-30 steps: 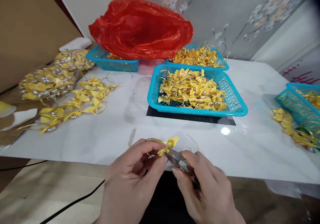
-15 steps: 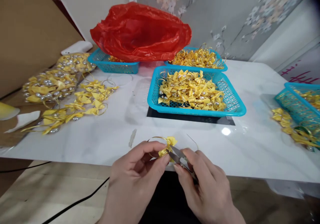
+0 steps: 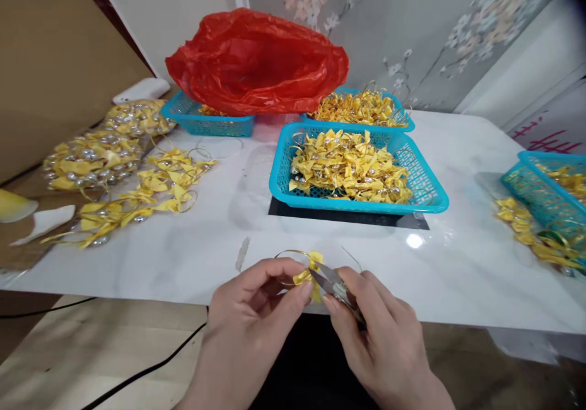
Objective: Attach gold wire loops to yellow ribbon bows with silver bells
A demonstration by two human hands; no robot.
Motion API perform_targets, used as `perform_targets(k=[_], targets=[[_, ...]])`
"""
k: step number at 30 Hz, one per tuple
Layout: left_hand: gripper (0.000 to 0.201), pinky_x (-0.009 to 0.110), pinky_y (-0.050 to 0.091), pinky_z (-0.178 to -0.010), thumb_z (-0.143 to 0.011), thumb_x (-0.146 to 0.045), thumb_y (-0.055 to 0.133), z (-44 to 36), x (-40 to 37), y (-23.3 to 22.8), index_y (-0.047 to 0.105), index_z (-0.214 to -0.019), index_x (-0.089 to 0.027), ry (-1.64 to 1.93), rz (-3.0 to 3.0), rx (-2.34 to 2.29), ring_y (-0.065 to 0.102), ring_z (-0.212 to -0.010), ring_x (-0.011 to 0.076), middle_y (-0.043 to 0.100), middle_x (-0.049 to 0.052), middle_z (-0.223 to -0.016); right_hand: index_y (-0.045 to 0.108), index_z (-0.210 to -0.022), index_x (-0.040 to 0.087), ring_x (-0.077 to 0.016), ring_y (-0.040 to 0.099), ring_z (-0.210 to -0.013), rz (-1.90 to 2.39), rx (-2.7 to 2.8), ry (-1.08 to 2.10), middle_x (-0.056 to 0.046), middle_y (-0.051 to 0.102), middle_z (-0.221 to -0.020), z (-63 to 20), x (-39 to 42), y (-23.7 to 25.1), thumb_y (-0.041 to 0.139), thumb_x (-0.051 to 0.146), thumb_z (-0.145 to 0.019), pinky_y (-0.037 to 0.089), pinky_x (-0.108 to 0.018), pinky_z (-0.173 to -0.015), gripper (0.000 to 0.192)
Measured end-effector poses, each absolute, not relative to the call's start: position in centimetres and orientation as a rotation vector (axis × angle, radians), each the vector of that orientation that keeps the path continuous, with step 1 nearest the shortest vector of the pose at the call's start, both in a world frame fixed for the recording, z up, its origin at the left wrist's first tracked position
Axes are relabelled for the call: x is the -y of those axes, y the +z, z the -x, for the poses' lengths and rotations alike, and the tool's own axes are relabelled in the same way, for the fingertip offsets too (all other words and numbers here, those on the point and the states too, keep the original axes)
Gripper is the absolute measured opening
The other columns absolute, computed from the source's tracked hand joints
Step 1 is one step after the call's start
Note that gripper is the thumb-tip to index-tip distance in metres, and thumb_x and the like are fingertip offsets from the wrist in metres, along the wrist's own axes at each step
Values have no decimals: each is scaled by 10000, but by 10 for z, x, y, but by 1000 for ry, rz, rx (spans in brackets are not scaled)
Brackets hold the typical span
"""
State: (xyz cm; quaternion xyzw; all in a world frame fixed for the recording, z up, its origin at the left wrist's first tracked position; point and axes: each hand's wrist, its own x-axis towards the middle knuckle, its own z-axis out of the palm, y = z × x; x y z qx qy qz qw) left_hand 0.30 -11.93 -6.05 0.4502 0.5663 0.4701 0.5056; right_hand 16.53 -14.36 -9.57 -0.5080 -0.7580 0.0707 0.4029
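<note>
**Yellow bow held and snipped at the table's near edge**

A small yellow ribbon bow (image 3: 310,269) with a gold wire loop was pinched between the thumb and fingers of the left hand (image 3: 249,330), at about 6 o'clock in the view, just above the near edge of the white table (image 3: 458,269). The right hand (image 3: 384,343) was closed around a pair of small metal snips (image 3: 333,285), whose blades touched the bow.

At 12 o'clock from the hands, a turquoise basket (image 3: 423,178) was seen, heaped with yellow bows bearing silver beads. Directly behind it, a second turquoise basket (image 3: 407,120) was filled with similar bows and gold wire. At 11 o'clock, a third basket (image 3: 215,123) was largely covered by a red plastic bag (image 3: 256,62); little of its contents could be made out. At 3 o'clock, a fourth basket (image 3: 535,190) held more bows, and loose bows (image 3: 531,233) lay just beside it. At 9 to 10 o'clock, loose bows (image 3: 146,193) were scattered, with clear bags of bows (image 3: 91,157) beyond them.
</note>
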Motion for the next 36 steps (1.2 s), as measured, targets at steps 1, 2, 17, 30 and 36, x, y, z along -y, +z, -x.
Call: perform_targets(k=[1, 2, 17, 30, 36], targets=[[108, 119, 590, -663, -703, -162, 780, -3, 119, -61, 776, -765, -250, 1139, -1079, -1368, 734, -696, 116, 793, -40, -777, 558, -1146, 165, -123, 571, -511, 1283, 1914, 194, 2, 572, -704, -166, 144, -96, 488, 246, -1020, 482, -237, -484, 165], [111, 112, 584, -656, -693, -158, 782, -3, 118, -62, 777, -756, -249, 1142, -1063, -1377, 732, -690, 112, 791, -41, -769, 551, -1155, 165, -126, 577, -521, 1281, 1911, 209, 0, 571, -708, -167, 144, -96, 482, 249, -1021, 490, -238, -490, 173], [139, 102, 578, -661, -694, -154, 793, -1, 118, -63, 785, -781, -262, 1143, -1024, -1352, 724, -697, 99, 794, -51, -791, 544, -1170, 160, -138, 551, -510, 1253, 1975, 204, -27, 620, -738, -167, 144, -100, 512, 235, -1010, 474, -247, -475, 179], [136, 103, 584, -638, -657, -139, 773, -6, 117, -57, 784, -723, -257, 1178, -1061, -1384, 740, -672, 109, 799, -43, -755, 586, -1108, 137, -135, 533, -499, 1251, 1998, 105, -19, 608, -696, -163, 140, -93, 466, 236, -1038, 448, -251, -470, 171], [148, 84, 576, -620, -646, -133, 766, -6, 117, -57, 787, -720, -260, 1191, -1069, -1407, 740, -657, 103, 798, -46, -739, 592, -1101, 126, -138, 502, -501, 1230, 1987, 82, -15, 586, -682, -163, 141, -95, 496, 208, -1021, 442, -257, -467, 150]])
